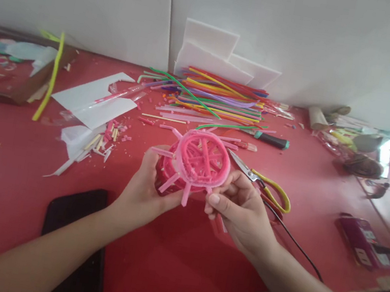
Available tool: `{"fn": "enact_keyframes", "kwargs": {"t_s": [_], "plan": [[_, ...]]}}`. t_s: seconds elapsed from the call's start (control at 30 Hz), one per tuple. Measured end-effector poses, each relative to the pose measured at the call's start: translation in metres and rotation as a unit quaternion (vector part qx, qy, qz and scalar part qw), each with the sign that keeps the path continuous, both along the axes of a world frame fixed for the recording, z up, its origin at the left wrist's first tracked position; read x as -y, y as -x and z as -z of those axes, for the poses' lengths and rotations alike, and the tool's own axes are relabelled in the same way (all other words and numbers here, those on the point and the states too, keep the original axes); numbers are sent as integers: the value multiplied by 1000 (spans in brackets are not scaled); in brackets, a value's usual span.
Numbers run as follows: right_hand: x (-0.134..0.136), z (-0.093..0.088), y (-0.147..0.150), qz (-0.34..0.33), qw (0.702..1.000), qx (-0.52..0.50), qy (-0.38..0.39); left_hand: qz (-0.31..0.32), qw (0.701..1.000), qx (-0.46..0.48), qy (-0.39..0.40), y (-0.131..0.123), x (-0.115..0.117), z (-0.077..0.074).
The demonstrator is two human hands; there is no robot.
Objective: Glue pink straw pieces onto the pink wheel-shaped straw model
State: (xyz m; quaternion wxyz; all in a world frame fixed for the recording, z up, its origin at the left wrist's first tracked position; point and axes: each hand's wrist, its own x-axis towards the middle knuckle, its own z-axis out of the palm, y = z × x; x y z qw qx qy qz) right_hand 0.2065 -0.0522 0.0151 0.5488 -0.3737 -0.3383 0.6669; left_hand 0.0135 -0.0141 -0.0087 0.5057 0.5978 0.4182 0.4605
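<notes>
Fingers of the right hand [249, 215] pinch a stubby pink spoke [208, 192] at the rim of the wheel [205, 158]; those of the left hand [144, 190] curl well apart from the thumb around its left side, tips hidden. Rough pink bars cross inside the ring, held over the smooth red table [150, 258]. Beyond lie yellow-handled metal scissors [252, 175], then slim coloured rods [222, 93] and flat white boards [212, 62] against the wall [121, 4].
</notes>
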Motion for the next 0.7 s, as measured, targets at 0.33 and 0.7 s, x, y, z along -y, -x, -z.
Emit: {"fn": "enact_keyframes", "kwargs": {"t_s": [0.33, 0.7], "plan": [[-1, 0, -1, -1, 1000, 1, -3, 4, 1000, -2, -18, 1, 0, -1], [-1, 0, -2, -13, 999, 27, 19, -8, 999, -30, -11, 0, 1, -6]]}}
